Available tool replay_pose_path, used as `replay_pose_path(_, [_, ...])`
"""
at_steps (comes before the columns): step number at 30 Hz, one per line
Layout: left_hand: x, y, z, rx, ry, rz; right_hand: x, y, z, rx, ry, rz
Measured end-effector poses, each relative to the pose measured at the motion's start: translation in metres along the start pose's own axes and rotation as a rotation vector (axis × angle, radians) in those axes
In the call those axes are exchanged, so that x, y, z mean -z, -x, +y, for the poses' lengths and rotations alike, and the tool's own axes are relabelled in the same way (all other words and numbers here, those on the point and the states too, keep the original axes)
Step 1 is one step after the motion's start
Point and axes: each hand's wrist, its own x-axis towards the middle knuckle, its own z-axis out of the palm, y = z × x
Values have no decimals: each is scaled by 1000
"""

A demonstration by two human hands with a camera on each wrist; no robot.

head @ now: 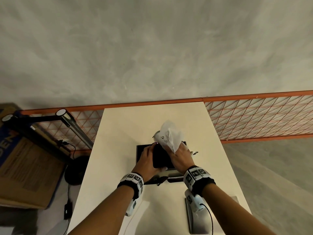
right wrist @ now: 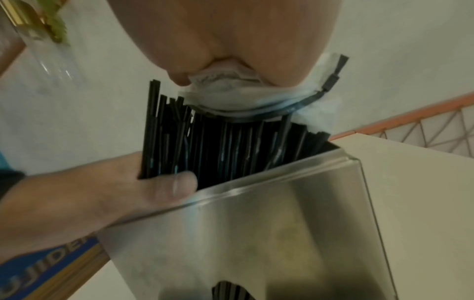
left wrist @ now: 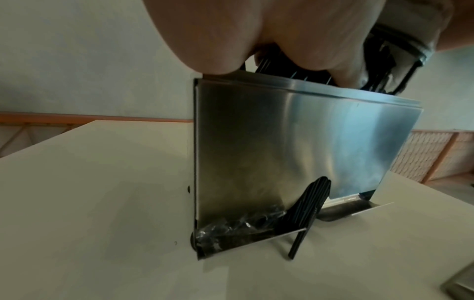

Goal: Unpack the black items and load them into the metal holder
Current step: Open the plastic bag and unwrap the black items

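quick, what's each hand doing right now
Left hand: grips the bundle of thin black sticks at the steel holder's open top.
Right hand: holds the crumpled white plastic wrapper.

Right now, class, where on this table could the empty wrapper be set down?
Bare patches: the table behind the metal holder, toward the orange mesh fence, and both side strips. Crowded: the holder's top, where the left hand, black straws, right hand and wrapper meet.
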Motion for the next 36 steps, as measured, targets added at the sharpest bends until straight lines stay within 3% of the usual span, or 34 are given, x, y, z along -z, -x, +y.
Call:
replay_pose_path(3, [0,-1,0,12,39,-3,6,-3,-5,41,-177,-87])
replay_pose_path(8, [3,-1,-1,-22,118,65,22,-1,-26,-46,-391,-117])
replay_pose_path(13, [5,1,0,-26,62,63,15,-8,-26,42,-123,-19])
replay_pose_path(16, [6,0,1,-6,71,68,-1,-8,-18,97,183,-34])
replay_pose_path(18, [7,-1,2,2,91,51,-4,-7,-15,75,267,-59])
replay_pose_path(28, [9,-9,10,97,215,74,2,-14,-22,241,203,-117])
replay_pose_path(31, [16,-9,6,84,228,15,-1,-11,-20,282,253,-157])
replay_pose_path(34, [19,-7,5,43,124,-27,19,-11,-29,223,131,-174])
replay_pose_path(36, [20,-2,4,24,58,-44,35,-10,-37,152,50,-106])
